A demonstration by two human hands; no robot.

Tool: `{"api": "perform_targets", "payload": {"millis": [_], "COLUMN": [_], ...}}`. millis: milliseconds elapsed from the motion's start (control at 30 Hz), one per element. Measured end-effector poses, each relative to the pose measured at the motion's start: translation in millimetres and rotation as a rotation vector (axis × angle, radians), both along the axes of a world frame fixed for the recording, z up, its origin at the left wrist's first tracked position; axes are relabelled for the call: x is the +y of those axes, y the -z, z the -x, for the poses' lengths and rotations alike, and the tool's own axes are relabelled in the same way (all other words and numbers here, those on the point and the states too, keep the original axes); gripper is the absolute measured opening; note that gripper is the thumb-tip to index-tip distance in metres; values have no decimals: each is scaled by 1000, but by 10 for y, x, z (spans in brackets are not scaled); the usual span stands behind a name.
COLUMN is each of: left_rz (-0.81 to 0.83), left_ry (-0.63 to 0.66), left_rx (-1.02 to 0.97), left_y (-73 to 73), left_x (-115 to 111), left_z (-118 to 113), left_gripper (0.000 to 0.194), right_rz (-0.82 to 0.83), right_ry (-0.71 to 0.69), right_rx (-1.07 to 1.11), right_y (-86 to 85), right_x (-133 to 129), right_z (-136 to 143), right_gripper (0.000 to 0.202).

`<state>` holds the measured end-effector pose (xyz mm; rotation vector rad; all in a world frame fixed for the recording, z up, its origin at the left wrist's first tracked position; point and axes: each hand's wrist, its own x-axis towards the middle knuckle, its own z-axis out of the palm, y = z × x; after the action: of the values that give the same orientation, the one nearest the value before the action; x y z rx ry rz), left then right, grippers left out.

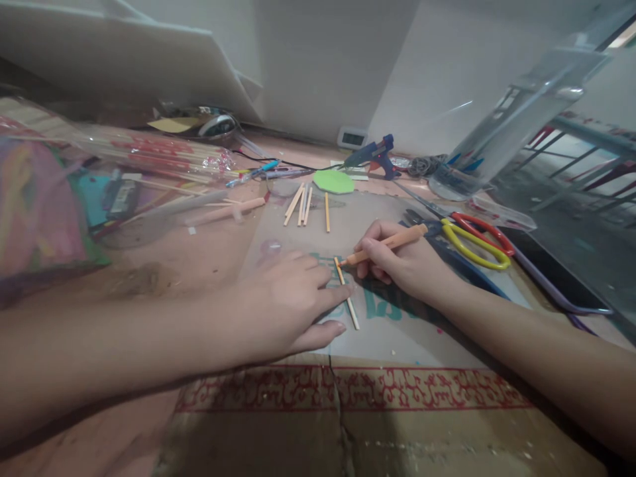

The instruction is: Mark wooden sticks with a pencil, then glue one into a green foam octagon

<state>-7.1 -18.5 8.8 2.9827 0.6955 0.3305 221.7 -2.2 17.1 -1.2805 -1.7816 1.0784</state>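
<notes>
A thin wooden stick [353, 314] lies slanted on the pale sheet [298, 344], its upper part orange-yellow and its lower part plain. My left hand [298, 298] rests flat with fingers apart, the index fingertip pressing the stick near its middle. In my right hand [392, 258] is an orange marker pen [392, 242], gripped like a pencil, its tip touching the stick near the upper end. Beyond the hands lies a yellow-coloured stick [327, 212], with several plain sticks [301, 205] to its left.
Scissors [477, 242] with red and yellow handles and a phone [556, 271] lie at right. A blue glue gun [377, 157], a green paper piece [334, 181] and a tall clear container [491, 139] stand behind. Bagged sticks [154, 152] are at left.
</notes>
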Motion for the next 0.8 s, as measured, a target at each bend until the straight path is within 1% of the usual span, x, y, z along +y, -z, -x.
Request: {"api": "perform_targets", "payload": {"millis": [100, 300, 500, 700, 800], "left_rz": [1, 19, 9, 7, 20], "left_ry": [11, -5, -4, 5, -8], "left_rx": [0, 19, -2, 6, 20], "left_y": [-4, -1, 15, 32, 22], "left_x": [9, 12, 14, 22, 15], "left_z": [-5, -6, -9, -2, -6], "left_gripper": [37, 40, 38, 39, 38], "right_rz": [-1, 9, -8, 12, 13], "right_ry": [-18, -98, -50, -130, -117], "right_rx": [-8, -41, -10, -49, -29], "right_y": [-9, -31, -24, -18, -6], "right_x": [0, 9, 18, 11, 11], "right_z": [-10, -44, -18, -83, -73], "right_gripper": [23, 24, 23, 22, 22]}}
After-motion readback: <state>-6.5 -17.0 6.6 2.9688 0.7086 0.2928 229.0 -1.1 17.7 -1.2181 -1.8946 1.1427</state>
